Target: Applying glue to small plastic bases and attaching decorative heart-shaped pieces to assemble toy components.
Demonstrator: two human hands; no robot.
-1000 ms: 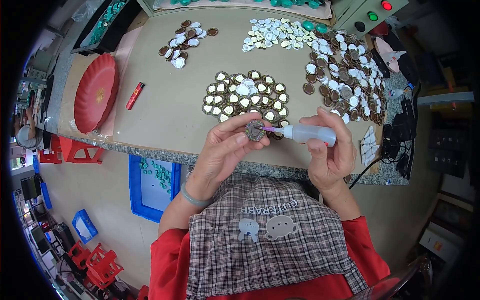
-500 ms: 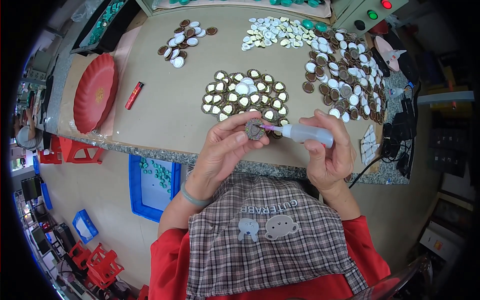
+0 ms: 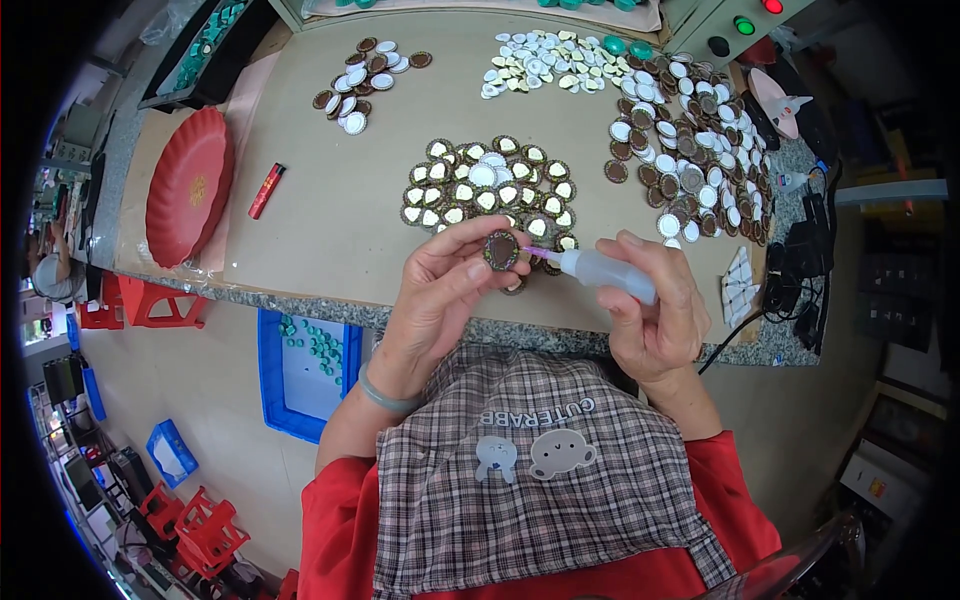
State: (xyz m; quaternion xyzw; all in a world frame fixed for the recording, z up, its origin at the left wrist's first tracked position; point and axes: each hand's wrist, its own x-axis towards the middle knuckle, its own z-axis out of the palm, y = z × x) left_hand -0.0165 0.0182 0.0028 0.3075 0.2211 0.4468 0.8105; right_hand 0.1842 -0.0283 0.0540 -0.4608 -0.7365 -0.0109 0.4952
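Observation:
Between the thumb and fingers of my left hand [image 3: 443,283] is a round brown disc [image 3: 501,250] with a scalloped, green-flecked rim, its brown face turned up. My right hand [image 3: 660,308] grips a translucent squeeze bottle [image 3: 606,275] with a thin purple nozzle. The nozzle tip points left and sits at the disc's right edge; whether it touches cannot be told. Just beyond both hands lies a cluster of similar discs [image 3: 487,198], many topped with a pale shiny piece. My left hand hides the near part of that cluster.
Loose brown and white discs [image 3: 690,150] are heaped at the right, with a smaller group [image 3: 372,78] far left. Small pale pieces [image 3: 540,62] lie at the back. A red fluted dish [image 3: 190,190] and a red tube [image 3: 266,191] are left. Below the granite edge stands a blue bin [image 3: 310,375].
The bottle and my right hand have shifted slightly left and down. The nozzle has moved from over the disc's face to its right edge, and the disc has tilted to face up more.

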